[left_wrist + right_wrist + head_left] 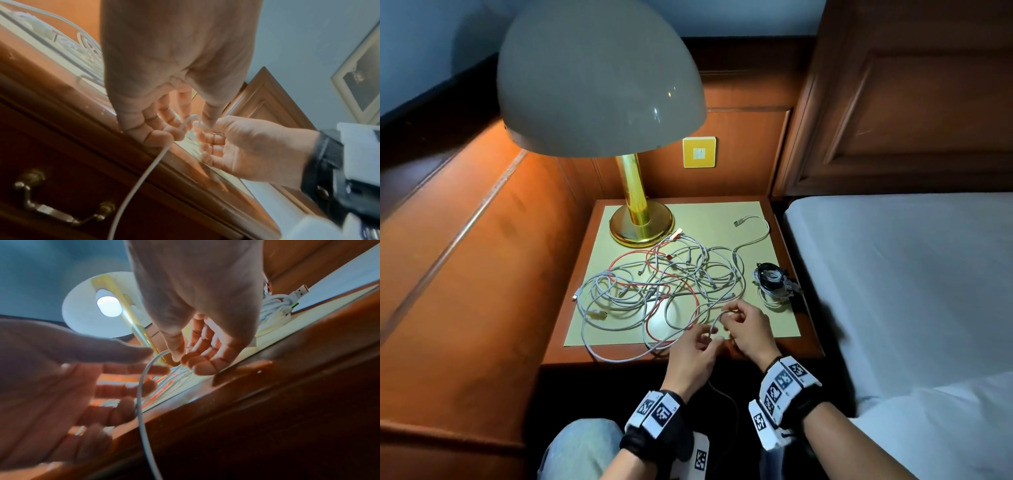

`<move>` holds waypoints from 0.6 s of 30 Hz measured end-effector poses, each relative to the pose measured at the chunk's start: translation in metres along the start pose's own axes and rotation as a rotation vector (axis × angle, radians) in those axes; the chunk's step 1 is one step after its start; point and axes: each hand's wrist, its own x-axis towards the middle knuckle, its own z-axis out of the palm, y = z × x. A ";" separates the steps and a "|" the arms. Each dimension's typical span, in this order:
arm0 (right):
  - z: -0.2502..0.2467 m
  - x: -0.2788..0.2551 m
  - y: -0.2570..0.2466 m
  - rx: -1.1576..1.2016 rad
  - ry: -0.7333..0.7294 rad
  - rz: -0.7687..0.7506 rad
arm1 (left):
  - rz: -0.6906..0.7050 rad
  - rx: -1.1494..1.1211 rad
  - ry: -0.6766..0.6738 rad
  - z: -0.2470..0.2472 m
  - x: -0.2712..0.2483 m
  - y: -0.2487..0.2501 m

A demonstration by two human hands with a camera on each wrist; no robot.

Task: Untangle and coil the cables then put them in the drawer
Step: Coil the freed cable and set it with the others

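A tangle of white and red cables [661, 281] lies on the yellow mat [705, 216] of the wooden nightstand [585, 353]. My right hand [729, 317] pinches a white cable [717, 320] between thumb and forefinger just above the front edge. My left hand [709, 337] is beside it with fingers loosely bent, and the cable runs across them. In the left wrist view that white cable [144, 175] hangs past the closed drawer, whose brass handle [61, 211] shows below. In the right wrist view the right hand [180, 356] holds the cable's top.
A brass lamp [640, 219] with a wide shade stands at the back left of the mat. A coiled bundle of black and white cables [774, 279] lies at the mat's right edge. A bed with a white sheet [911, 274] is on the right, wooden panelling on the left.
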 end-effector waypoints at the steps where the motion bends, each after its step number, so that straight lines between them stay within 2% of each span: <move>1: -0.002 -0.006 0.000 -0.056 0.011 -0.041 | 0.027 0.003 0.004 -0.001 -0.001 0.000; 6: -0.018 -0.029 0.004 -0.299 0.071 -0.210 | 0.095 -0.034 0.053 -0.015 -0.018 -0.008; 8: -0.022 -0.036 0.005 -0.304 0.058 -0.241 | 0.099 -0.066 0.084 -0.023 -0.027 -0.009; 11: -0.026 -0.047 0.000 -0.081 -0.032 -0.179 | 0.079 -0.093 0.130 -0.033 -0.036 -0.010; 15: -0.022 -0.066 -0.020 0.302 -0.251 -0.081 | 0.102 -0.063 0.093 -0.042 -0.045 0.001; 18: -0.022 -0.081 -0.033 0.393 -0.351 -0.093 | 0.164 -0.083 0.089 -0.048 -0.052 0.010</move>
